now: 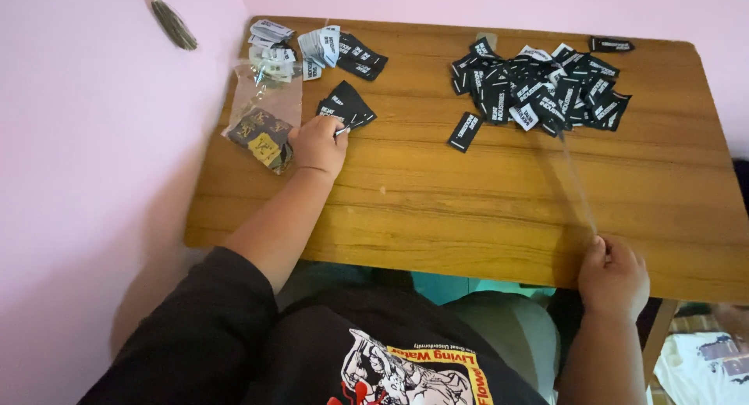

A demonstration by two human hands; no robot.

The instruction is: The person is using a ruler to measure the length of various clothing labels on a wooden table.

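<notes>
Right hand [612,276] at near tabletop [468,210] edge, fingers pinched on thin clear strip [573,179] running toward big label heap [538,89]. Left hand [318,143] closed on small fanned label stack [347,104] beside clear bag [261,116]. Sorting stage, apparently; farther bundles [328,50] lie at back edge.

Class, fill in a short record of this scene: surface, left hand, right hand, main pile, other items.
surface: wooden table against a pink wall
left hand: resting on a small fanned stack of black labels
right hand: at the near edge, pinching a thin clear strip
main pile: loose black labels, far right
other items: clear plastic bag, far left
</notes>
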